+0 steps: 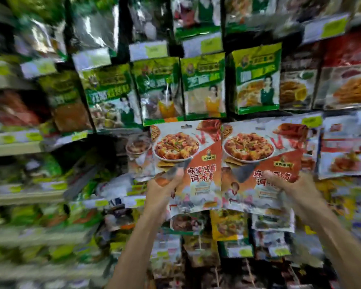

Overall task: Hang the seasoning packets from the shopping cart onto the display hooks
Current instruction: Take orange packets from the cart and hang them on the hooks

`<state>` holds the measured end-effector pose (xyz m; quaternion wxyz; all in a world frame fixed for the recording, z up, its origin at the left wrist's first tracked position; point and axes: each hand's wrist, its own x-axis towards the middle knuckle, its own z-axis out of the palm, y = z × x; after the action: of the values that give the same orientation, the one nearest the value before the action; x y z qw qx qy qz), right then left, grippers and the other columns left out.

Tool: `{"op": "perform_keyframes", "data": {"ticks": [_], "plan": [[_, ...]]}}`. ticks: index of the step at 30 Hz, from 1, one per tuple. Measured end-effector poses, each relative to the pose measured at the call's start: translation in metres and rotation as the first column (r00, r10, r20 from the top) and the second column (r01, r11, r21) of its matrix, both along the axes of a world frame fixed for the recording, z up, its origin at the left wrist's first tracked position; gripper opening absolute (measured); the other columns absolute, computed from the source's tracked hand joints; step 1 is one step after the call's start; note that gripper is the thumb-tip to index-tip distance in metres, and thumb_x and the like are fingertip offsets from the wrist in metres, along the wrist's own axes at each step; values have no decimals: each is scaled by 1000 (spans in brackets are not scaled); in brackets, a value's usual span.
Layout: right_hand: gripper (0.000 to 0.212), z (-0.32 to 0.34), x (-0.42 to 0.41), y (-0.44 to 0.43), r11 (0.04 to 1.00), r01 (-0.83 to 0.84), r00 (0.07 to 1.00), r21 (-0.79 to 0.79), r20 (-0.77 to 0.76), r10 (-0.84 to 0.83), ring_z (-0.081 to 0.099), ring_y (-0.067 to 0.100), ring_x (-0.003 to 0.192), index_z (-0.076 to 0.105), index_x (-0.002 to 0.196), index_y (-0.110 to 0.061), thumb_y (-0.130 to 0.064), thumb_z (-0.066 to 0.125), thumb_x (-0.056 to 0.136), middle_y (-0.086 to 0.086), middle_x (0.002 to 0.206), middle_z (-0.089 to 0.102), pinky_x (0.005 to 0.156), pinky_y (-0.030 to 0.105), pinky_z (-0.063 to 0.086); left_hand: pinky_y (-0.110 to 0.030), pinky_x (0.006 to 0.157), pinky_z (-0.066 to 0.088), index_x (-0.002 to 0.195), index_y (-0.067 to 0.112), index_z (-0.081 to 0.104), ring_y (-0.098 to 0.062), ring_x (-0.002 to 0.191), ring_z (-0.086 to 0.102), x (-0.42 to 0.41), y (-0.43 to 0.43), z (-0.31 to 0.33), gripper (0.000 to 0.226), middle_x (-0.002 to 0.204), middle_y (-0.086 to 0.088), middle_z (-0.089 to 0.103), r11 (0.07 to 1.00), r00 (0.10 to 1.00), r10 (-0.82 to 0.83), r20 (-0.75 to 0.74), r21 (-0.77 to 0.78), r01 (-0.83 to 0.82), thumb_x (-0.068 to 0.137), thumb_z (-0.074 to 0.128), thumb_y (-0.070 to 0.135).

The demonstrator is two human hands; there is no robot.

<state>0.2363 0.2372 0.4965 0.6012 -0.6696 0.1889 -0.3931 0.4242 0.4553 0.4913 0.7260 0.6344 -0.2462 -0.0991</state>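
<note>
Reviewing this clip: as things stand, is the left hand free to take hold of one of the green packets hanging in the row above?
Probably not yet. The left hand is already shut on the left mapo tofu packet, so it has no spare grip. Nothing blocks the way up to the green packets; the held packet would need hanging first.

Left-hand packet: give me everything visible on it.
The left packet is a flat, glossy pouch, white above and orange-red below, printed with a bowl of sauced tofu, red chillies and dark Chinese lettering. A hang slot sits at its top edge. It is held upright, facing the camera, in front of the hanging display. The left hand grips its lower left corner; its right edge meets or slightly overlaps the matching right packet.
</note>
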Motion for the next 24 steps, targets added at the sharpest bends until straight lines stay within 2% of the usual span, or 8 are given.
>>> {"op": "perform_keyframes", "data": {"ticks": [3, 5, 8, 13, 15, 18, 22, 24], "plan": [[30, -3, 44, 26, 999, -27, 1000, -23, 2, 27, 54, 0, 35, 65, 49, -26, -22, 74, 78, -12, 43, 58, 36, 16, 42, -40, 83, 52, 82, 17, 76, -18, 92, 70, 37, 36, -11, 36, 94, -3, 75, 1000, 999, -18, -44, 8, 19, 64, 78, 49], [12, -7, 70, 41, 999, -24, 1000, -27, -8, 24, 63, 2, 47, 70, 67, -17, -20, 76, 77, -10, 56, 69, 43, 14, 46, -40, 81, 52, 76, 8, 72, -16, 84, 71, 62, 57, -21, 43, 85, -5, 74, 999, 998, 12, -56, 31, -11, 64, 78, 48], [23, -14, 105, 64, 999, -34, 999, -11, -21, 34, 70, 5, 64, 71, 83, -12, -28, 77, 67, -7, 73, 75, 55, 18, 52, -41, 79, 54, 78, 8, 72, -18, 80, 71, 100, 84, -33, 36, 81, -4, 75, 998, 994, 40, -102, 44, -35, 65, 77, 42], [21, -24, 144, 90, 999, -50, 998, 12, -42, 50, 71, 11, 70, 72, 81, -14, -30, 76, 67, -2, 78, 76, 62, 26, 54, -18, 60, 46, 72, 5, 63, -11, 69, 65, 157, 113, -52, 51, 71, 2, 69, 997, 996, 23, -87, 70, -17, 59, 75, 53], [18, -29, 151, 93, 999, -34, 998, 16, -50, 35, 70, 8, 66, 71, 80, -12, -26, 75, 69, -4, 74, 75, 65, 31, 51, -27, 68, 45, 72, 7, 62, -17, 75, 63, 172, 115, -59, 48, 75, -2, 67, 996, 996, 1, -91, 92, 7, 62, 74, 53], [14, -32, 160, 95, 998, -59, 997, 33, -46, 60, 64, 7, 46, 64, 71, -5, -12, 71, 81, -5, 54, 68, 56, 24, 54, -17, 62, 48, 60, 22, 67, -2, 69, 66, 190, 107, -58, 26, 66, 12, 69, 995, 995, -53, -87, 81, 61, 65, 74, 46], [23, -32, 167, 93, 996, -61, 998, 64, -10, 62, 54, 8, 30, 56, 64, -3, -7, 65, 86, -2, 38, 57, 36, 12, 43, -27, 64, 40, 70, 11, 52, -16, 71, 59, 211, 89, -58, 35, 75, -7, 59, 997, 993, -57, -106, 52, 63, 81, 72, 38], [24, -32, 170, 90, 995, -55, 998, 78, 15, 54, 53, 12, 28, 59, 63, -3, -10, 65, 85, 0, 38, 57, 33, 14, 42, -16, 56, 45, 75, 14, 63, -6, 67, 65, 218, 79, -61, 24, 70, 7, 69, 996, 990, -71, -118, 46, 77, 83, 71, 36]]}}
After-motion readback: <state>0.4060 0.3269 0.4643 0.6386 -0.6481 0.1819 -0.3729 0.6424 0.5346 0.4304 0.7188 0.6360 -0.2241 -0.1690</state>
